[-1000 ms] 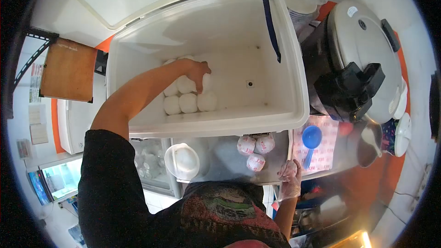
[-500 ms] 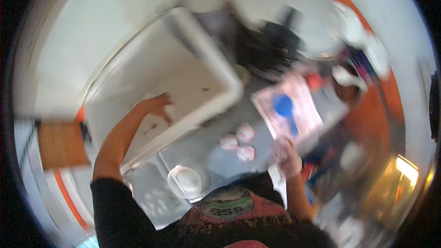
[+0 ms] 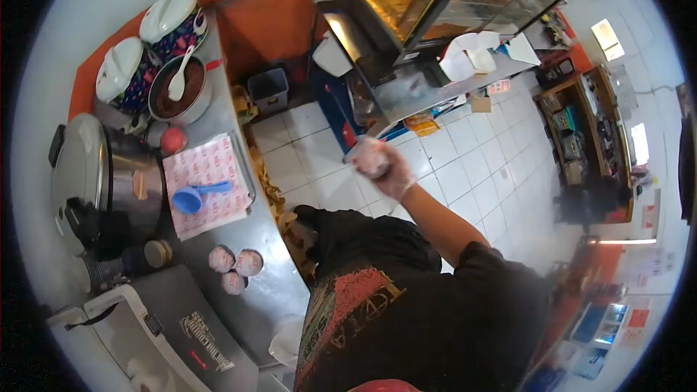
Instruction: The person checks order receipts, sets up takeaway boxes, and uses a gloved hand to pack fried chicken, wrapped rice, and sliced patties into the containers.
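My right hand, in a thin clear glove, is closed around a round paper-wrapped bundle with red print. It is held out over the tiled floor, away from the counter. My left hand is out of view. Three similar wrapped bundles sit grouped on the metal counter. Beyond them lies a stack of printed wrapping paper with a blue scoop resting on top.
A pot of brown food holds a white spoon. Beside it stand a large pressure cooker and lidded patterned pots. A cooler box is at lower left. Ahead are a lit glass display case and a bin.
The view has swung right, from the white box toward the display case. My left hand, earlier inside that box, has left view. My right hand still holds a bundle, now off the counter.
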The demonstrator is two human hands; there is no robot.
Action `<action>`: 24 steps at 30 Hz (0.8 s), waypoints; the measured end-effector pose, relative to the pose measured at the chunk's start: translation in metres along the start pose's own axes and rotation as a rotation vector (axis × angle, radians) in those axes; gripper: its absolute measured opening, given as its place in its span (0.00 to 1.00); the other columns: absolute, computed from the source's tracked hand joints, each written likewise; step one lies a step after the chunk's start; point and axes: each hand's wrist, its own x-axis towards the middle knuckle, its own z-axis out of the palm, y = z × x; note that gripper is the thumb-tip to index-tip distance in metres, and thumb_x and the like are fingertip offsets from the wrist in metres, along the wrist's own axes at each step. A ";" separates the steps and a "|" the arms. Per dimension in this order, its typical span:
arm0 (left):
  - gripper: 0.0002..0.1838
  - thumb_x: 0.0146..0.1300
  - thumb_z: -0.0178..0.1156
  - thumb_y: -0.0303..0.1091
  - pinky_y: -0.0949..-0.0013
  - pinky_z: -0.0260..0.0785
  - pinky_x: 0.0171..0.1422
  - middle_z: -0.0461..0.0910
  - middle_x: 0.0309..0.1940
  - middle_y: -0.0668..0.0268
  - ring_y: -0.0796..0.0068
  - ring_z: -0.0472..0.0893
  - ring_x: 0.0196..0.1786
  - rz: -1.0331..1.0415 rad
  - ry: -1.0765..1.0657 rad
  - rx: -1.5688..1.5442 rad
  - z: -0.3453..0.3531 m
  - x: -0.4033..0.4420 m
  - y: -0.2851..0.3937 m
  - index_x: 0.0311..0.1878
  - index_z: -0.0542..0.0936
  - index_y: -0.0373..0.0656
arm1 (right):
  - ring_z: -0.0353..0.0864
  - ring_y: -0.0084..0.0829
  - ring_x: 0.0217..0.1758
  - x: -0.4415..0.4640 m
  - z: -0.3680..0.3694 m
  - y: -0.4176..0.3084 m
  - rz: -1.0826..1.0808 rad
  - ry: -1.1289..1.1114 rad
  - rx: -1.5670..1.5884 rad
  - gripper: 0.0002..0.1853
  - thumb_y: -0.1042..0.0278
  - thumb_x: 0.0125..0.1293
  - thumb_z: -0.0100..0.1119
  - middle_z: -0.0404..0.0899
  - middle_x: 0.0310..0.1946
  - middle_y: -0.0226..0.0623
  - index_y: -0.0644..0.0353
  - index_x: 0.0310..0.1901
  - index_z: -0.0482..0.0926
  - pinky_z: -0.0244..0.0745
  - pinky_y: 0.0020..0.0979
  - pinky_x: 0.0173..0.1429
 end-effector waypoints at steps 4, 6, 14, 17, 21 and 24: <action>0.39 0.60 0.62 0.56 0.51 0.56 0.75 0.65 0.69 0.53 0.51 0.65 0.71 0.035 -0.029 -0.161 0.066 -0.035 -0.013 0.69 0.66 0.42 | 0.82 0.45 0.46 -0.021 -0.075 -0.127 -0.442 0.252 0.228 0.26 0.43 0.69 0.50 0.78 0.46 0.45 0.56 0.56 0.71 0.83 0.43 0.46; 0.39 0.60 0.61 0.56 0.51 0.56 0.75 0.66 0.69 0.54 0.51 0.66 0.71 0.050 -0.050 -0.224 0.099 -0.055 -0.019 0.69 0.66 0.42 | 0.81 0.41 0.38 -0.008 -0.138 -0.195 -0.594 0.258 0.228 0.24 0.41 0.70 0.48 0.79 0.40 0.40 0.55 0.51 0.73 0.81 0.41 0.38; 0.39 0.60 0.61 0.59 0.49 0.59 0.73 0.67 0.68 0.55 0.52 0.67 0.69 0.120 -0.132 -0.458 0.272 -0.140 -0.059 0.68 0.67 0.44 | 0.81 0.33 0.34 0.104 -0.282 -0.511 -0.740 0.598 -0.920 0.16 0.53 0.62 0.59 0.78 0.30 0.34 0.55 0.44 0.78 0.75 0.31 0.32; 0.39 0.60 0.60 0.60 0.48 0.60 0.72 0.68 0.67 0.55 0.52 0.68 0.69 0.099 -0.206 -0.538 0.369 -0.176 -0.086 0.68 0.68 0.44 | 0.82 0.38 0.46 0.144 -0.279 -0.588 -0.579 0.907 -1.758 0.23 0.52 0.55 0.64 0.82 0.41 0.39 0.54 0.50 0.79 0.77 0.40 0.45; 0.39 0.58 0.61 0.61 0.43 0.65 0.68 0.70 0.64 0.57 0.52 0.71 0.65 -0.104 -0.334 -0.573 0.532 -0.217 -0.135 0.66 0.68 0.48 | 0.77 0.46 0.59 0.196 -0.296 -0.614 -0.079 0.665 -2.183 0.28 0.48 0.52 0.64 0.79 0.55 0.44 0.49 0.54 0.78 0.72 0.43 0.63; 0.34 0.56 0.68 0.48 0.48 0.70 0.63 0.71 0.60 0.60 0.56 0.74 0.62 -0.253 -0.608 -0.653 0.662 -0.238 -0.145 0.64 0.68 0.51 | 0.73 0.46 0.64 0.194 -0.306 -0.610 -0.201 0.619 -2.060 0.27 0.52 0.56 0.58 0.74 0.61 0.44 0.51 0.58 0.75 0.69 0.41 0.67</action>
